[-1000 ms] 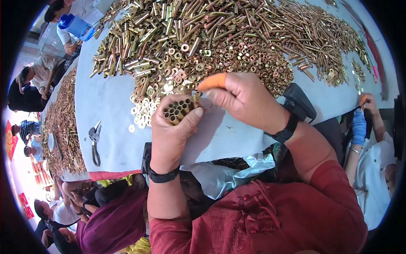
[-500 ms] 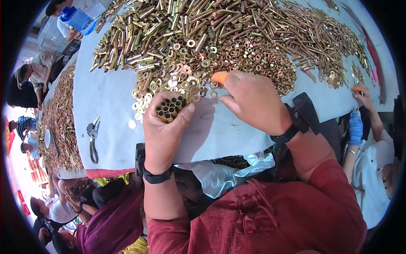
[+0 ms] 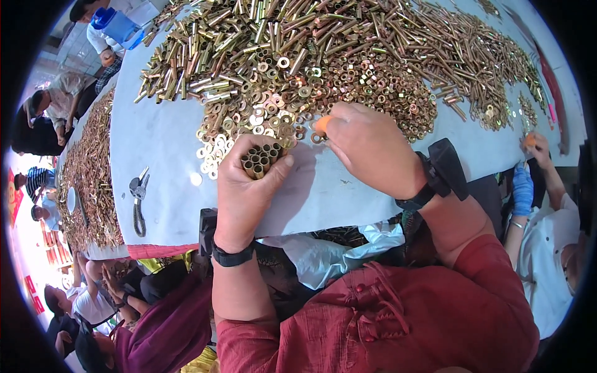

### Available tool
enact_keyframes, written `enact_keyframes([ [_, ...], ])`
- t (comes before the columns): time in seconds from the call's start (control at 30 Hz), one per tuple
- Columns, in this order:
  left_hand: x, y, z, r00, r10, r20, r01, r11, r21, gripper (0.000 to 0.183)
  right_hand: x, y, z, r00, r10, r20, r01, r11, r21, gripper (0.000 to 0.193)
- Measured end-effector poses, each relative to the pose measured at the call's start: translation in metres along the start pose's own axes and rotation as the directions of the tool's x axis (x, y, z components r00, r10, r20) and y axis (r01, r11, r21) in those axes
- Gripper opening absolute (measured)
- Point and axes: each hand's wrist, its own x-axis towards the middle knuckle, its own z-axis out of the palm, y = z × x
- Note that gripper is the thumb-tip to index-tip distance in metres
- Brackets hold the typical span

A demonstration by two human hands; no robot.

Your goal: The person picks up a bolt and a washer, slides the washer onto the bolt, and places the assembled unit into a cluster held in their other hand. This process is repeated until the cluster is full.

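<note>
My left hand [image 3: 244, 194] is closed around an upright bundle of several brass-coloured metal tubes [image 3: 257, 166], their open ends facing up. A flat washer [image 3: 285, 142] shows against the far side of that bundle. To the right, my right hand [image 3: 373, 146] is closed, its fingers drawn together, with an orange cover [image 3: 323, 125] on one fingertip. A loose washer [image 3: 317, 138] lies right at those fingertips; whether they have lifted it I cannot make out. Just beyond both hands spreads a pile of washers [image 3: 264, 112], running into a heap of nuts [image 3: 398, 102].
Metal tubes [image 3: 186, 53] and long bolts [image 3: 472, 59] cover the table's far part. Pliers-like cutters [image 3: 138, 199] lie at left. A blue water jug [image 3: 118, 26] stands far left. At right, another person's hand [image 3: 536, 149] is near the table edge; people sit along a second heap [image 3: 87, 180].
My right hand's fingertips have come down and closer together at a washer. My left hand, with the tubes, has shifted slightly right. The other person's hand at right has lowered a little.
</note>
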Motion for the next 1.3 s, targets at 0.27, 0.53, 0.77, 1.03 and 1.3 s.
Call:
enact_keyframes([
  [0.27,0.005,-0.006,0.007,0.98,0.189,0.057,-0.197,0.941,0.274,0.022,0.006,-0.007,-0.014,0.942,0.227,0.246,-0.335,0.647,0.685,0.021],
  [0.53,0.003,0.004,0.013,0.983,0.154,0.1,-0.179,0.933,0.313,0.021,0.003,0.003,-0.005,0.998,0.032,0.059,-0.062,0.763,0.644,0.022],
  [0.77,0.003,0.003,0.015,0.979,0.166,0.116,-0.198,0.905,0.376,0.021,0.001,-0.001,-0.005,0.999,0.041,0.003,-0.038,0.891,0.452,0.019],
  [1.03,0.002,0.003,0.017,0.985,0.137,0.105,-0.164,0.928,0.334,0.019,0.001,-0.014,-0.009,0.957,0.252,0.141,-0.283,0.724,0.629,0.028],
  [1.3,0.003,-0.004,0.017,0.994,0.105,0.029,-0.108,0.979,0.175,0.022,0.001,-0.008,0.015,0.955,0.282,0.093,-0.244,0.565,0.789,0.024],
])
